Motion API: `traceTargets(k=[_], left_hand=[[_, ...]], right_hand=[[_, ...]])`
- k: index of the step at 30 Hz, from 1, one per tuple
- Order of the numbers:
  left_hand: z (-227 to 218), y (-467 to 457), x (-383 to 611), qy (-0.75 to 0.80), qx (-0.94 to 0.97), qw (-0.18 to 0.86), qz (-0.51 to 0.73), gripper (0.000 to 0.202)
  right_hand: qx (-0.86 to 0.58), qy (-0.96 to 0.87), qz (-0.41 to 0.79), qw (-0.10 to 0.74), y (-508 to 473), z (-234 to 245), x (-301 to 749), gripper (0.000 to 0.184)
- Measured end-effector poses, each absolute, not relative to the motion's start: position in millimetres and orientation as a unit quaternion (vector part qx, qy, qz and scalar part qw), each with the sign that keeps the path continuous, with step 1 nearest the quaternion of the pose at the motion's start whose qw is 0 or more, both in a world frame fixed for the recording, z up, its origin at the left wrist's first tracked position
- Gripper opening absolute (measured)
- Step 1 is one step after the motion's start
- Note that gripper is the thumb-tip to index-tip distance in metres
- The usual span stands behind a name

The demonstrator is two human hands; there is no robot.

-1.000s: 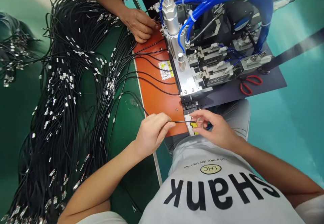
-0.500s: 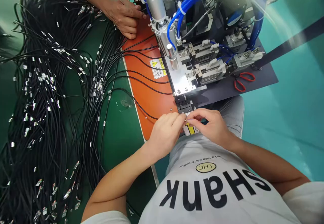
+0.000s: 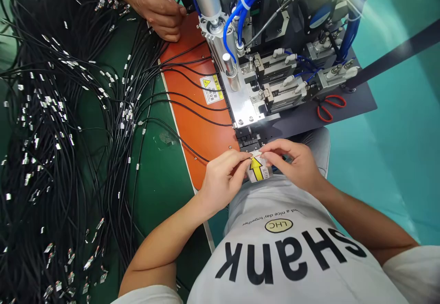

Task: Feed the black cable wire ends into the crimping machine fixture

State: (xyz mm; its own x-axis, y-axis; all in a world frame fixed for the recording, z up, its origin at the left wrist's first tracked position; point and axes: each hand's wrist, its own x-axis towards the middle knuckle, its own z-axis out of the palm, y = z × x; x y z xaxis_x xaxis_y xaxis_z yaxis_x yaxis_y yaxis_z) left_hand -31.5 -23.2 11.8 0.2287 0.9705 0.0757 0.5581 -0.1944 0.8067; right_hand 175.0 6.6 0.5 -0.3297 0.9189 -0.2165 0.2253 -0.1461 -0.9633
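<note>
My left hand [image 3: 223, 178] and my right hand [image 3: 295, 162] meet fingertip to fingertip at the near end of an orange plate [image 3: 199, 132], just above a white label with a yellow arrow [image 3: 257, 169]. Both pinch the tip of a thin black cable [image 3: 178, 136] that runs left across the plate to the cable pile. The cable's end is hidden between my fingers, right by the black fixture slots [image 3: 250, 142] of the machine [image 3: 261, 84].
A large pile of black cables with metal clips [image 3: 62, 125] covers the green mat on the left. Several cables lie across the plate into the machine. Another person's hand [image 3: 158, 8] rests at the plate's far end. Red scissors [image 3: 330, 107] lie on the dark base at right.
My left hand slid right along the cable until its fingers met my right hand's at the cable tip. Both hands moved slightly up toward the fixture slots, uncovering the yellow arrow label.
</note>
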Motion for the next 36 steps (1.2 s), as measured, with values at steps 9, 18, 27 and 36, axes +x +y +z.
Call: traceTargets(k=[9, 18, 27, 36], left_hand=[[4, -26, -23, 0.575, 0.686, 0.263, 0.360, 0.008], [2, -27, -22, 0.566, 0.669, 0.292, 0.384, 0.008], [1, -27, -18, 0.543, 0.488, 0.548, 0.409, 0.023], [6, -12, -23, 0.523, 0.293, 0.711, 0.369, 0.019]], right_hand=[[-0.396, -0.810, 0.252, 0.351, -17, -21, 175, 0.041], [-0.483, -0.539, 0.599, 0.341, 7, -11, 164, 0.011], [-0.459, -0.516, 0.636, 0.344, 4, -20, 159, 0.010], [-0.467, -0.577, 0.572, 0.350, 2, -21, 159, 0.006]])
